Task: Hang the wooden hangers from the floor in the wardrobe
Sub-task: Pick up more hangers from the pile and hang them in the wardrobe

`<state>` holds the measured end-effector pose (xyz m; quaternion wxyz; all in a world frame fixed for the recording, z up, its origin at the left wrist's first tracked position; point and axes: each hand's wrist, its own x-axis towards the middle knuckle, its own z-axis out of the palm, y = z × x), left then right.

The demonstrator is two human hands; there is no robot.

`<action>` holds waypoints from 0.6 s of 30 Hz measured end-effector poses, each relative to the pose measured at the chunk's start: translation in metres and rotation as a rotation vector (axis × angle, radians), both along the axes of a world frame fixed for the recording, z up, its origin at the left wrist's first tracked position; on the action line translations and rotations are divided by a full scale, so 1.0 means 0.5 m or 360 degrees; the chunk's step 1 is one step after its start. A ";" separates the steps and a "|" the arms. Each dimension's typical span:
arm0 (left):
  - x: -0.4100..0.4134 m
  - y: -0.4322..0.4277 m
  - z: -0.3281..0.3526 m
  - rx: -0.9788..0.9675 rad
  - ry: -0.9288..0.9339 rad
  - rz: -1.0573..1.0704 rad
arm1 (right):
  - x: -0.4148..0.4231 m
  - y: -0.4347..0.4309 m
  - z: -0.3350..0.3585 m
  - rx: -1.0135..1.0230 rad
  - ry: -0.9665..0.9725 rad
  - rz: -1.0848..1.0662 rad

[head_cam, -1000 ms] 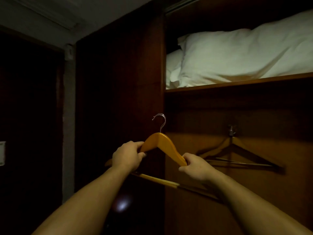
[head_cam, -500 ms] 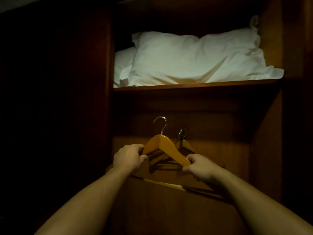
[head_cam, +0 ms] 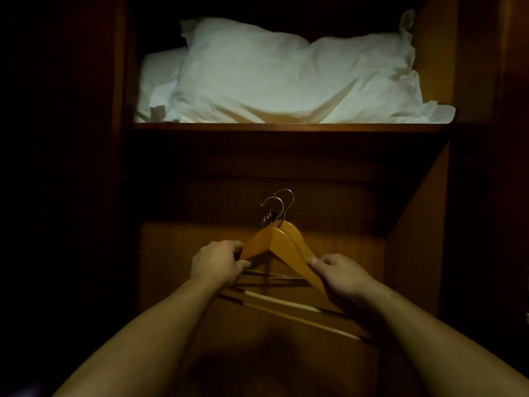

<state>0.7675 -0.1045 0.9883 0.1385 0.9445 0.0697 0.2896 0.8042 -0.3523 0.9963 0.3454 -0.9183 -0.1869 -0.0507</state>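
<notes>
Two wooden hangers (head_cam: 282, 247) sit stacked at frame centre inside the dark wardrobe (head_cam: 423, 224), hooks up. My left hand (head_cam: 217, 263) pinches the left shoulder, my right hand (head_cam: 342, 272) pinches the right one; both fingers are closed on the wood. White pillows (head_cam: 286, 78) fill the shelf (head_cam: 286, 127) in the upper frame. I can't tell if the hooks touch a rail.
</notes>
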 end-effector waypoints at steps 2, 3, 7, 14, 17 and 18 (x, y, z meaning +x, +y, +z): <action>0.029 -0.005 -0.001 -0.0007 0.0030 -0.0051 | 0.024 -0.003 -0.008 -0.0004 -0.0008 -0.0030; 0.044 -0.006 -0.001 -0.0002 0.0039 -0.0074 | 0.037 -0.003 -0.012 -0.0002 -0.0002 -0.0047; 0.099 -0.004 -0.005 0.0026 0.0073 -0.0159 | 0.081 0.004 -0.018 -0.0046 0.0002 -0.0118; 0.164 0.017 -0.032 0.0124 0.0166 -0.0278 | 0.142 0.022 -0.027 0.0080 0.0079 -0.0239; 0.186 0.021 -0.043 0.0174 0.0166 -0.0282 | 0.171 0.024 -0.033 0.0121 0.0077 -0.0300; 0.192 0.023 -0.046 0.0176 0.0175 -0.0293 | 0.178 0.027 -0.033 0.0130 0.0074 -0.0301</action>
